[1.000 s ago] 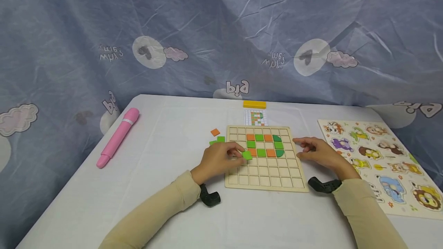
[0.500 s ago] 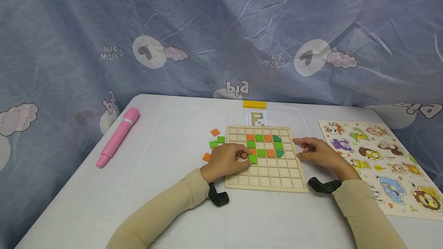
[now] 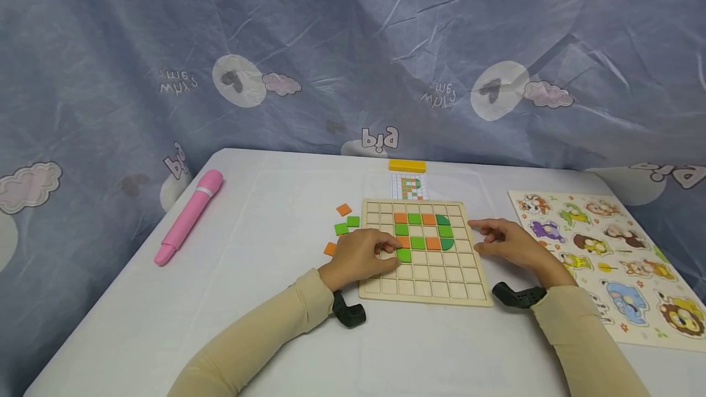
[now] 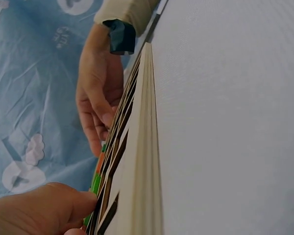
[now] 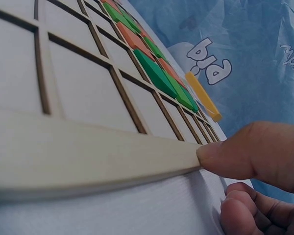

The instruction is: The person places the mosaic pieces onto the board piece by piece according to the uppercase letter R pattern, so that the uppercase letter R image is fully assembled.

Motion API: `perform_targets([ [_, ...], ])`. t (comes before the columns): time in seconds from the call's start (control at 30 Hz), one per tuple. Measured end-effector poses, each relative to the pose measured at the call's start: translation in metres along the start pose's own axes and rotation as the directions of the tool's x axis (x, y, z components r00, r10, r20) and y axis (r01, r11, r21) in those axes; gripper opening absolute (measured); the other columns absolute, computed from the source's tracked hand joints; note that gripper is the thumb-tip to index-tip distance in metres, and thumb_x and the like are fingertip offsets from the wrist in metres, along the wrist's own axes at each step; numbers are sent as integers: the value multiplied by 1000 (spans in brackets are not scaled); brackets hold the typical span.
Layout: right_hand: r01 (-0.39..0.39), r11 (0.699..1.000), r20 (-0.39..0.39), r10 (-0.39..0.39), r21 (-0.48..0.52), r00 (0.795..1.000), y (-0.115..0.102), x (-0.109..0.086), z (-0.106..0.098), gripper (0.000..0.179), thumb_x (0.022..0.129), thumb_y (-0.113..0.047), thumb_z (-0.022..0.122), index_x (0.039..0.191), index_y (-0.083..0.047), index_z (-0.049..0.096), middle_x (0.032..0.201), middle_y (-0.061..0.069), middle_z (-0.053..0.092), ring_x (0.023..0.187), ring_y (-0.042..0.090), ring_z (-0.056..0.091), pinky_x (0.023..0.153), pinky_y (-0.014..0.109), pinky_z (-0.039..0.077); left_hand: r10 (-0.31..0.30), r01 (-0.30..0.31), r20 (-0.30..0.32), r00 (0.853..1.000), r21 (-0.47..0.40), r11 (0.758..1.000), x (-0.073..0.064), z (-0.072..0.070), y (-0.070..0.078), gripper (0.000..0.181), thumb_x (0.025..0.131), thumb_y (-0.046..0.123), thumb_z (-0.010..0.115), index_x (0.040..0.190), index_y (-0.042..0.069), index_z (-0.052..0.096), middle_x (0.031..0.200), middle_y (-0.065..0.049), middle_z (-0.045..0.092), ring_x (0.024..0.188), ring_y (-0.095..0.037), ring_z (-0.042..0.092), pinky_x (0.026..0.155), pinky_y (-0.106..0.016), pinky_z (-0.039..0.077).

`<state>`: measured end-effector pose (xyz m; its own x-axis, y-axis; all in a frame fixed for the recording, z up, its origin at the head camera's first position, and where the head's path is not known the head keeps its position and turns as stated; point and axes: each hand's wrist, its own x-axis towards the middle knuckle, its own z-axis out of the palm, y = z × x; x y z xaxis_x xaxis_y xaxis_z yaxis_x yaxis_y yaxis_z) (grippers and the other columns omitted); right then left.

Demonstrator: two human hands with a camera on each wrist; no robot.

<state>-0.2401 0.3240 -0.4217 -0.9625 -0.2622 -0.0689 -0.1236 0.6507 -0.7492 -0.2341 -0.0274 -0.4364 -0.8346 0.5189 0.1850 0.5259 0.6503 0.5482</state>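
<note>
A wooden grid board [image 3: 432,290] lies on the table, with orange, green and dark green tiles forming a closed loop in its cells. My left hand [image 3: 358,256] pinches a green square tile [image 3: 405,255] at its left side, in the cell just below the loop's lower left orange tile [image 3: 404,242]. In the left wrist view, the left thumb [image 4: 81,203] is right at the green tile. At the board's right edge rests my right hand [image 3: 510,245], index finger and thumb touching the rim. The right wrist view shows that thumb [image 5: 225,156] against the board's edge, other fingers curled below.
Loose green tiles [image 3: 342,228] and orange tiles [image 3: 344,209] lie left of the board. Behind it are a pattern card [image 3: 410,187] and a yellow block [image 3: 407,166]. A pink stick-shaped object [image 3: 187,219] lies far left; an animal puzzle board [image 3: 601,256] lies right.
My left hand has moved right and set the green tile down in the cell under the loop, staying there since. The right hand has kept its place at the board's edge.
</note>
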Motion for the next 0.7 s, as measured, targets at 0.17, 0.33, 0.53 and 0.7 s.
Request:
perform_targets([
  [0.17, -14, 1000, 1, 14, -6, 1000, 0, 0, 0, 59, 96, -5, 78, 148, 12, 56, 119, 18, 56, 98, 21, 48, 80, 25, 41, -5, 4, -5, 1000, -17, 1000, -1, 1, 0, 19, 92, 29, 85, 110, 23, 84, 86, 19, 67, 72, 0, 51, 66, -23, 41],
  [0.33, -17, 1000, -2, 17, -19, 1000, 2, 1, 0, 59, 97, -5, 78, 148, 12, 55, 119, 18, 56, 98, 21, 48, 80, 25, 41, -11, 11, 5, 1000, -30, 1000, -1, 1, 0, 19, 93, 28, 84, 112, 22, 84, 88, 19, 68, 75, 0, 52, 69, -23, 42],
  [0.53, -24, 1000, 4, 24, -1, 1000, 2, 0, 0, 59, 97, -6, 77, 149, 12, 55, 119, 17, 56, 98, 21, 47, 80, 26, 40, 9, -3, 70, 998, -92, 996, -1, -4, -4, 24, 94, 26, 83, 117, 20, 83, 94, 16, 70, 82, -2, 56, 75, -23, 46],
  [0.7, -22, 1000, 8, 22, 4, 1000, 2, 1, -1, 59, 97, -6, 77, 149, 11, 55, 118, 17, 55, 98, 20, 47, 80, 26, 41, 53, -26, 113, 992, -228, 973, -2, -15, -11, 26, 96, 17, 78, 122, 15, 82, 99, 11, 73, 93, -7, 62, 87, -25, 52],
])
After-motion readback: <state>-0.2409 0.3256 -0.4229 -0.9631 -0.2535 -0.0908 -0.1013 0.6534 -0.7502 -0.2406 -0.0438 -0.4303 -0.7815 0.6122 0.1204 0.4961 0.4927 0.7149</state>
